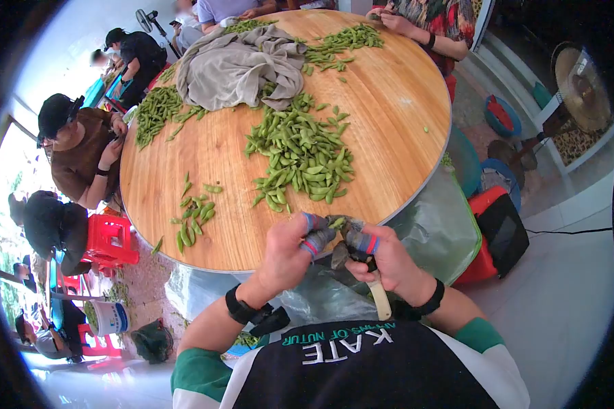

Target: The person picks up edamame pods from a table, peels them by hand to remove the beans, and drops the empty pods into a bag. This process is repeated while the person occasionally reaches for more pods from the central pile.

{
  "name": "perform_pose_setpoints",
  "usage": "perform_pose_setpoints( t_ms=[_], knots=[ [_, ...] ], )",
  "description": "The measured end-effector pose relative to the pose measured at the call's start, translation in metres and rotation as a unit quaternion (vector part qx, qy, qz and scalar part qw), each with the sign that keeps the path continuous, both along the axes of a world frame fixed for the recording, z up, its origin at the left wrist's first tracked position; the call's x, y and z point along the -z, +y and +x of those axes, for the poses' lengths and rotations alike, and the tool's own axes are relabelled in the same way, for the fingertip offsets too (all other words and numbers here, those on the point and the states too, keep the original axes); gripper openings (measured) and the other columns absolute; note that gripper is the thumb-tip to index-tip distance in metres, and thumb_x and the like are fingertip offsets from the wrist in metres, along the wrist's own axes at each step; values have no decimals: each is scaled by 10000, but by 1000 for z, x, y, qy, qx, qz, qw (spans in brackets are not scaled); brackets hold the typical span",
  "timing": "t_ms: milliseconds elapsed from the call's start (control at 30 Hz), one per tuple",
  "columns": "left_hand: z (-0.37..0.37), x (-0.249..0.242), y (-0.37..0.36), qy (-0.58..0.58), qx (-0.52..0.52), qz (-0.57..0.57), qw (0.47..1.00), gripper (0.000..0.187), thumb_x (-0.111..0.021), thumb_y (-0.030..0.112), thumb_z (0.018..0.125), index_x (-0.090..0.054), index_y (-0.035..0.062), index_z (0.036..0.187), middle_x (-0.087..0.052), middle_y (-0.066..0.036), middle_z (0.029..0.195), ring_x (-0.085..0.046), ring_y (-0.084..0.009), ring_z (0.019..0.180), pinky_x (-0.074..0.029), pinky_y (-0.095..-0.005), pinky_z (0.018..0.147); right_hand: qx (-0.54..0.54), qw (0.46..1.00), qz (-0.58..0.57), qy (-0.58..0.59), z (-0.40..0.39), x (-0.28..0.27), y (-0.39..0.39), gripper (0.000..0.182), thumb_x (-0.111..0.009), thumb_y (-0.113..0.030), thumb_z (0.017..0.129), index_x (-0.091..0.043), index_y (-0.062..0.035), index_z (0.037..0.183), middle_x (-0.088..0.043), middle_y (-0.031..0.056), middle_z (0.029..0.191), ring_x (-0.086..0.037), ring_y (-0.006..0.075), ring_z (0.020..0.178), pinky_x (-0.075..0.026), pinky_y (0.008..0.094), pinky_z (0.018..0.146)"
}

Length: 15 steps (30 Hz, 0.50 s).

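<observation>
Just off the near edge of the round table, my left hand (288,251) is closed, its fingertips wrapped in grey and blue coverings, pinching a green soybean pod (337,223). Close beside it, my right hand (392,258) wears similar coverings with red and blue bands. It grips a tool with a cream handle (380,300) pointing down toward my chest; the tool's working end is hidden among dark, worn material at the fingertips. Ahead of both hands lies a large heap of soybean pods (300,157), with a smaller scatter of pods (192,221) to the left.
A grey cloth (242,65) covers part of the wooden table (389,129), with more pods around it. Several people sit around and beyond the table. Red stools (110,242) and a white bucket (109,317) stand left; blue basins (503,116) and a fan (581,88) are right.
</observation>
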<state>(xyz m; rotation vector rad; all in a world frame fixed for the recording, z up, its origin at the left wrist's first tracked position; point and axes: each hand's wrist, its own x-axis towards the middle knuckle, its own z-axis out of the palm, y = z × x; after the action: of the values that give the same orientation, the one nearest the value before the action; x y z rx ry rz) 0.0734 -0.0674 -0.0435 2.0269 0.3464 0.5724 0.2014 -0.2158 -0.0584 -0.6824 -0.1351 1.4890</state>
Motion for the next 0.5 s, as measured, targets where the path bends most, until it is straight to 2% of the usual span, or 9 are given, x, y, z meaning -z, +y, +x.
perform_pose_setpoints(
  t_ms=[33,67,100,133,267,333,367,433,500],
  knots=[
    [0,0,1,0,0,0,1000,166,-706,66,739,-607,27,866,-565,-58,688,-532,-154,617,-418,-283,560,15,999,-17,-44,-1,-1,0,261,-433,-105,937,-539,-30,1163,-565,90,718,-449,102,480,-311,229,354],
    [1,1,2,10,6,-173,985,120,-691,62,773,-614,23,856,-591,-40,700,-534,-126,604,-407,-257,548,15,999,-17,-44,0,-3,-1,261,-433,-105,937,-539,-30,1163,-565,90,718,-449,102,480,-311,229,354],
    [1,1,2,21,11,-342,939,79,-676,58,807,-621,18,846,-617,-23,711,-537,-97,592,-396,-230,537,6,985,-19,-172,0,-7,-3,252,-457,-105,932,-550,-24,1152,-577,80,727,-471,101,494,-335,227,381],
    [2,1,3,21,11,-342,939,79,-676,58,807,-621,18,846,-617,-23,711,-537,-97,592,-396,-230,537,-3,955,-20,-297,0,-10,-4,243,-482,-104,927,-562,-18,1140,-588,69,736,-492,100,509,-359,225,408],
    [2,-1,6,34,47,-361,931,72,-678,54,805,-623,17,834,-606,22,723,-513,-52,627,-394,-218,543,85,886,-9,-456,-5,-13,-2,248,-557,-104,897,-574,-4,1123,-634,72,834,-567,108,618,-451,226,543],
    [2,1,5,42,60,-379,923,71,-681,47,799,-624,17,828,-605,20,723,-514,-58,623,-397,-211,548,198,709,42,-675,-2,-12,1,279,-612,-65,854,-569,5,1120,-652,85,926,-614,123,782,-498,258,706],
    [0,6,5,61,59,-398,914,66,-682,42,794,-626,19,822,-606,18,724,-520,-61,629,-405,-211,555,198,710,42,-675,-1,-10,2,279,-612,-65,854,-569,5,1120,-652,85,926,-614,123,782,-498,258,706],
    [-2,11,3,80,58,-418,903,61,-682,37,790,-629,22,816,-607,16,725,-525,-65,634,-413,-211,563,141,781,93,-601,1,-6,1,314,-639,-64,844,-569,13,1140,-636,50,924,-591,117,784,-490,261,747],
    [-3,13,0,34,84,-475,875,85,-694,20,774,-636,31,835,-632,-8,802,-563,-95,681,-444,-241,609,120,793,90,-591,2,-3,-1,296,-639,-40,834,-572,11,1118,-643,69,943,-603,122,820,-496,267,762]
  ],
)
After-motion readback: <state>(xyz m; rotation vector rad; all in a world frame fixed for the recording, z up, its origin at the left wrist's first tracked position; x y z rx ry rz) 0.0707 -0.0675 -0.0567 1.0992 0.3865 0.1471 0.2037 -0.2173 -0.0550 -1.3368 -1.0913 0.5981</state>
